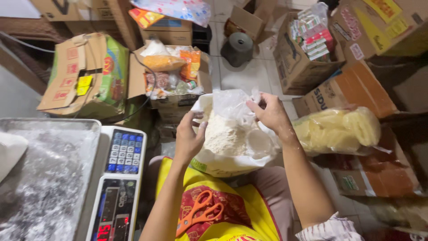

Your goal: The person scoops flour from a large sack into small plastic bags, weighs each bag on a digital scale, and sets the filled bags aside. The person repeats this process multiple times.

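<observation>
Resting between both hands (232, 122): flour bag (227, 134)

Clear plastic bag (232, 129) of white flour, mid-frame, mouth open and crumpled upward, powder heaped inside, lower part sagging. Held at both sides of its rim by the left hand (189, 138) and right hand (269, 114), above the lap.
</observation>
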